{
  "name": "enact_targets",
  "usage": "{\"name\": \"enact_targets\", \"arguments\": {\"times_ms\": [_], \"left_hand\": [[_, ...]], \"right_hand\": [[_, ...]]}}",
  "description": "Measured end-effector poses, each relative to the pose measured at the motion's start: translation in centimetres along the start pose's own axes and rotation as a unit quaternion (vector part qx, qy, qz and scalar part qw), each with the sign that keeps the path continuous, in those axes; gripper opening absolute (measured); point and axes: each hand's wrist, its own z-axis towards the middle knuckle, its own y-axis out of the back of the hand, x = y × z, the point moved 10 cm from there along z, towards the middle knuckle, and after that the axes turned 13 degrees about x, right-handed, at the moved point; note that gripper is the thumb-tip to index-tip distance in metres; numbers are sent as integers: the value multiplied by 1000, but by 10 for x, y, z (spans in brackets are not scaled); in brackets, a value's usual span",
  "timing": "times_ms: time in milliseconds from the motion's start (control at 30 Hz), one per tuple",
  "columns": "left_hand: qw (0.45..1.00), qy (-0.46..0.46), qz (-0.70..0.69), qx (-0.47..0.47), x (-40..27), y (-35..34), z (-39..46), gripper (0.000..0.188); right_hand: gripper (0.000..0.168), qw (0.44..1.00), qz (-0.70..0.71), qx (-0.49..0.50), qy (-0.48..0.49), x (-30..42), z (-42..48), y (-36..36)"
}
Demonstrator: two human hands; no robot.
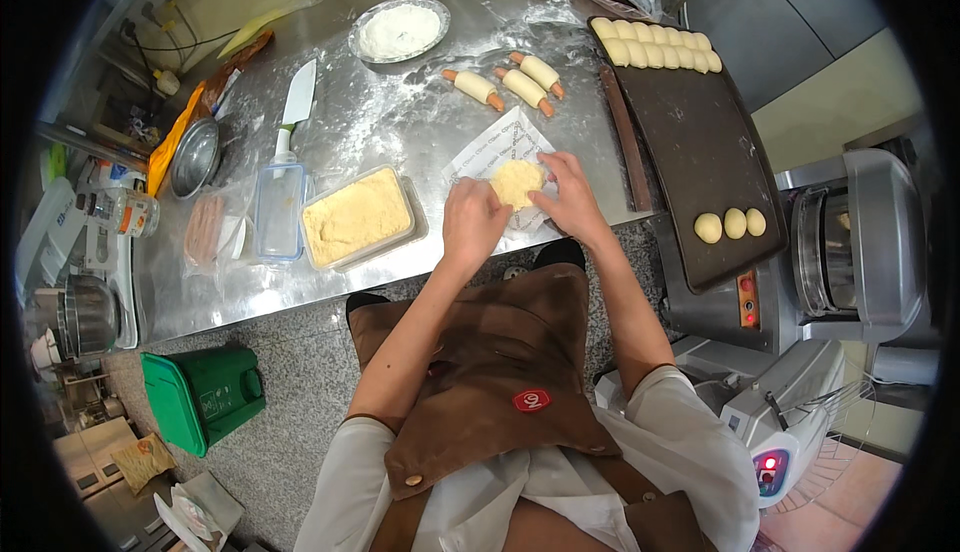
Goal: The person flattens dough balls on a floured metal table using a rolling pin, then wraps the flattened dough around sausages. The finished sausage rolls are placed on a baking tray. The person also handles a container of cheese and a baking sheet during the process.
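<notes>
A flat round of pale yellow crumbly mixture (517,183) lies on a square of printed paper (491,148) near the table's front edge. My left hand (474,223) is at the round's left side, its fingers bunched at the rim. Along the opposite side, my right hand (568,198) has its thumb and fingertips on the rim, spread apart. To the left stands a clear plastic tub (411,231) holding more yellow crumbly mixture (358,216). Several dough-wrapped sausages (523,89) rest beyond the paper on the floured steel.
A dark baking tray (694,143) at right bears dough rows (652,45) and three dough balls (735,223). A wooden stick (625,139) lies alongside. Left are a knife (300,94), a blue-rimmed lid (280,210) and packed sausages (204,229); a flour bowl (400,30) sits farther back.
</notes>
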Motion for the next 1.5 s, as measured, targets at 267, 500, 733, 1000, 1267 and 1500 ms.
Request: {"name": "enact_targets", "arguments": {"times_ms": [267, 500, 733, 1000, 1267, 1500], "left_hand": [[997, 3, 69, 41, 0, -2, -8, 96], [986, 13, 130, 99, 5, -2, 7, 116], [959, 17, 222, 175, 15, 0, 21, 127], [992, 44, 120, -8, 11, 24, -15, 99], [964, 161, -207, 50, 30, -7, -29, 68], [883, 151, -443, 25, 57, -39, -24, 52]], "right_hand": [[106, 988, -93, 120, 25, 1, 11, -12], [113, 981, -140, 137, 15, 1, 9, -7], [115, 973, -209, 98, -21, 4, 3, -2], [115, 972, -221, 28, -74, 12, -19, -3], [115, 973, -220, -9, -70, 13, -24, -6], [120, 977, -195, 21, -85, 9, -22, -8]]}}
